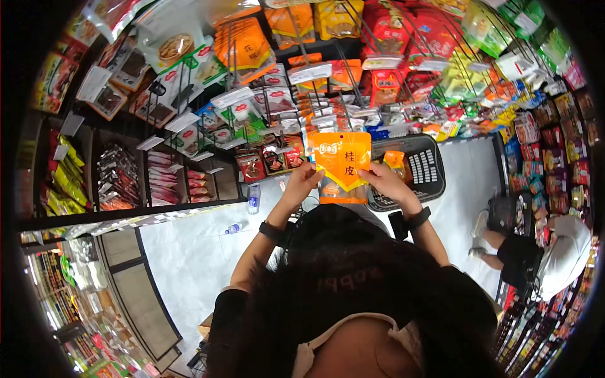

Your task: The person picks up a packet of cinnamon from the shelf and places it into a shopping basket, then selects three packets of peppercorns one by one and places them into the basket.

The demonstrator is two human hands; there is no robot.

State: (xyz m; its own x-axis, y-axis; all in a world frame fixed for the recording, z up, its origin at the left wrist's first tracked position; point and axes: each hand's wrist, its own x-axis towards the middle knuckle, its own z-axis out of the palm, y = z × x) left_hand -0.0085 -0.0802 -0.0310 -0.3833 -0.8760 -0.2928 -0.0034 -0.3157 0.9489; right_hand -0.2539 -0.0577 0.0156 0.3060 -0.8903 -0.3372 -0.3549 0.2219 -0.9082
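Observation:
An orange spice packet (337, 151) with a clear window at its lower part is held upright in front of my chest. My left hand (304, 179) pinches its left edge, and my right hand (386, 181) grips the right edge. Behind and to the right of it is a dark shopping basket (439, 179) with slotted sides. A smaller orange packet (395, 160) lies inside the basket, partly hidden behind my right hand.
Hanging spice packets (242, 47) on hooks fill the rack ahead. Divided bins (116, 173) of packets stand at the left. Two plastic bottles, one upright (253, 200) and one lying (234, 228), are on the pale floor. Another person (561, 258) is at the right shelves.

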